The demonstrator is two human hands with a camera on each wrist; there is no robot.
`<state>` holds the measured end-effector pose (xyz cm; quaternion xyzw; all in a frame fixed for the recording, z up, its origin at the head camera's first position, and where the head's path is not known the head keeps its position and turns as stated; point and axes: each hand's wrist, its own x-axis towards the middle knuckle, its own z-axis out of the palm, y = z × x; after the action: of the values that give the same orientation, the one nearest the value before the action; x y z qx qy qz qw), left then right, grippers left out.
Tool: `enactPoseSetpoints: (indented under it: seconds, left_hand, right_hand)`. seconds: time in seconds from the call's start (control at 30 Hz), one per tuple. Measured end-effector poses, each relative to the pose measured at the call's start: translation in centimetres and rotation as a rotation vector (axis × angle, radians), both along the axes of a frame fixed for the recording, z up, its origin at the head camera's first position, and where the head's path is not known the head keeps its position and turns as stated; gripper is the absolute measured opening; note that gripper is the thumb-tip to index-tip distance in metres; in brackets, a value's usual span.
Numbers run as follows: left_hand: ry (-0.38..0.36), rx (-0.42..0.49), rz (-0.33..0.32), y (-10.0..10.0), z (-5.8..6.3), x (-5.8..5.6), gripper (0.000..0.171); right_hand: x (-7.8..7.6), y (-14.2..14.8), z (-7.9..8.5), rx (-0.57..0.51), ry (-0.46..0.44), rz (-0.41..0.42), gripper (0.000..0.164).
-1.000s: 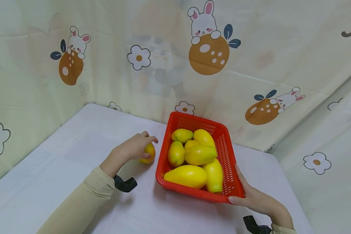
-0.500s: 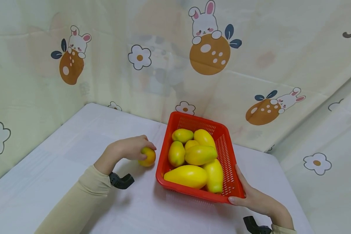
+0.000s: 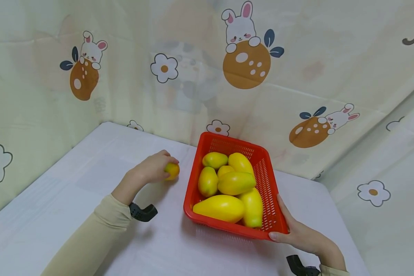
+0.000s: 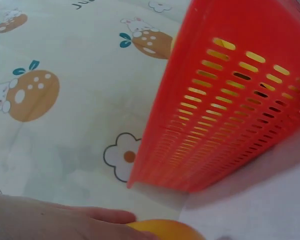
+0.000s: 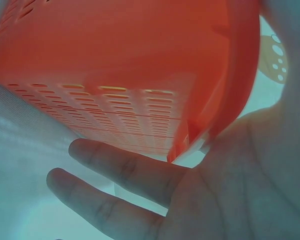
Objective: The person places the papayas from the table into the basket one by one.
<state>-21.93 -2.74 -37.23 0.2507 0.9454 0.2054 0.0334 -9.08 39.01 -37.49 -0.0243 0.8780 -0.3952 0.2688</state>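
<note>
In the head view my left hand (image 3: pixel 155 167) grips a rounded yellow-orange fruit (image 3: pixel 173 171), just left of a red plastic basket (image 3: pixel 192 191). The fingers cover part of the fruit, and I cannot tell whether it touches the table. Only its top edge shows in the left wrist view, beside the fingers. Several yellow and yellow-green mangoes (image 3: pixel 219 208) lie piled in the basket. At the basket's near right corner my right hand (image 3: pixel 301 233) holds on, thumb over the front rim and index finger along the side. Two other fingers extend under the basket in the right wrist view.
A white-covered table (image 3: pixel 89 184) lies under everything. Behind it hangs a cream curtain (image 3: pixel 193 103) printed with rabbits and flowers, and the basket's far end stands close to it. Each wrist wears a black device, such as the left one (image 3: pixel 143 212).
The left hand has closed round the yellow-orange fruit, drawn it slightly toward me, then moved it away toward the back of the table. The right hand and basket have stayed still.
</note>
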Motion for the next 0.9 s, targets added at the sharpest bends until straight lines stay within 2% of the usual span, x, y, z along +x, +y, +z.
enactPoseSetpoints:
  seconds: [0.1,0.23,0.43,0.57,0.73,0.9]
  left_hand:
    - [0.024,0.038,0.098,0.1,-0.4,-0.6,0.041]
    - [0.09,0.102,0.205,0.1,-0.5,-1.0,0.043]
    - [0.18,0.2,0.303,0.2,-0.3,-1.1,0.045]
    - [0.252,0.263,0.344,0.3,-0.1,-1.0,0.046]
    - [0.322,0.32,0.363,0.7,0.2,-0.9,0.046]
    - [0.401,0.415,0.368,1.1,0.4,-0.7,0.042]
  right_hand:
    - [0.0,0.0,0.0,0.002,0.003,0.0,0.102]
    - [-0.1,0.0,0.0,0.011,0.004,-0.002,0.101]
    - [0.0,0.1,-0.1,0.008,0.003,-0.003,0.101]
    - [0.0,0.1,-0.1,0.006,0.001,-0.006,0.101]
    - [0.1,0.0,0.0,0.007,0.001,0.001,0.101]
    - [0.1,0.0,0.0,0.006,0.006,0.008,0.102]
